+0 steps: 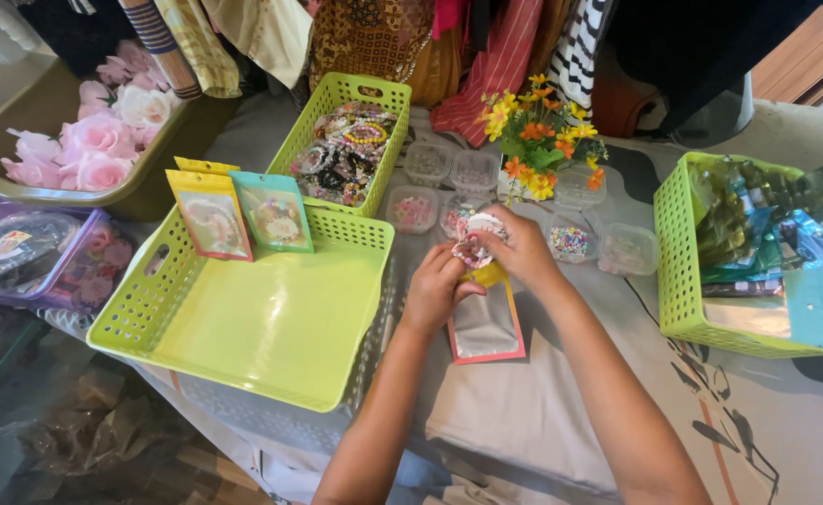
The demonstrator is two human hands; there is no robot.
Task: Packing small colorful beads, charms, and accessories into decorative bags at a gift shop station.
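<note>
A small beaded bracelet in white and pink sits above the mouth of a silver foil pouch with a yellow top and red edge, pinched by both hands. The left hand and right hand press their grip together on it, apparently while steadying the pouch. Risk: the beads could slip onto the grey cloth-covered surface beside the empty lime plastic basket.

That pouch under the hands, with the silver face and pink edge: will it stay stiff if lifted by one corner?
Probably not. The pouch looks like thin flat foil, so it would likely flex and weigh little. Its glossy face may slip between fingers. The left hand and right hand hold a bead bracelet at its mouth, which could tip out.
</note>
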